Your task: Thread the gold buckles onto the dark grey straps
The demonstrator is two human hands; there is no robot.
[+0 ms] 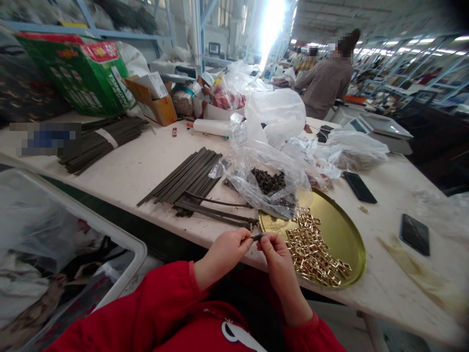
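My left hand [226, 252] and my right hand [277, 253] meet at the table's near edge, each pinching a small dark piece [258, 237] between thumb and fingers. Its exact kind is too small to make out. Just beyond the fingers lie a few dark straps [216, 211] with thicker ends. They reach back to a bundle of flat dark strips [186, 176]. Right of my right hand, a round gold tray [350, 232] bears a heap of gold rectangular buckles [313, 249]. A clear plastic bag [242, 183] holding small dark pieces [269, 181] overlaps the tray's far left side.
Two phones, a farther one [359, 187] and a nearer one [415, 234], lie at right. Another strip bundle [106, 137], a green box [76, 73] and a cardboard box [156, 105] sit at left. A white bin [135, 254] stands below. A person [324, 83] is behind the table.
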